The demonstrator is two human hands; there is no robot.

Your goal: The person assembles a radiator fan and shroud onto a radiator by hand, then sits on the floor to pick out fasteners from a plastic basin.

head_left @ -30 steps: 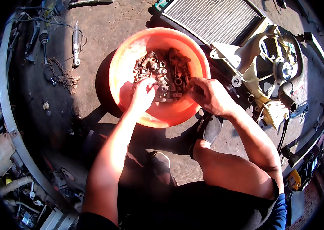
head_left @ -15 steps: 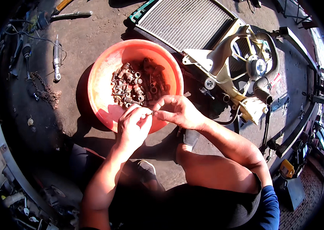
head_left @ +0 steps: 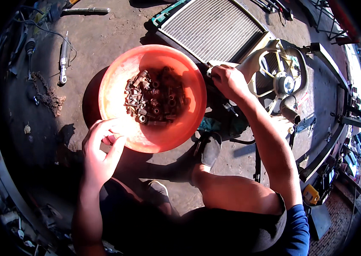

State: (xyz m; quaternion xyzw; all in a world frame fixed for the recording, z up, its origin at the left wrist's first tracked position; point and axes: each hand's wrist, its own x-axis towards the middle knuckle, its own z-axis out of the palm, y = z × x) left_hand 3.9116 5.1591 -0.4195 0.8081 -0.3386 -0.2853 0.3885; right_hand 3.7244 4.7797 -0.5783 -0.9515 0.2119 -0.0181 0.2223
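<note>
My left hand hovers by the near-left rim of a red plastic basin, its fingers curled but thumb and forefinger apart. Nothing shows between them, though glare washes out the tips. Inside the basin lies a heap of rusty bolts, nuts and sockets. My right hand is stretched out to the corner tab of a pale plastic fan shroud, beside the radiator. Its fingers are bent together at the tab; what they pinch there, if anything, is hidden.
A finned radiator lies flat beyond the basin, with a fan hub and a black hose to its right. On the left rest a shock absorber and a rusty chain. My shoe stands close to the basin.
My hands, together over the basin's near edge with a tiny piece between their fingertips, have parted. The right went up and right to the shroud's tab; the left moved left.
</note>
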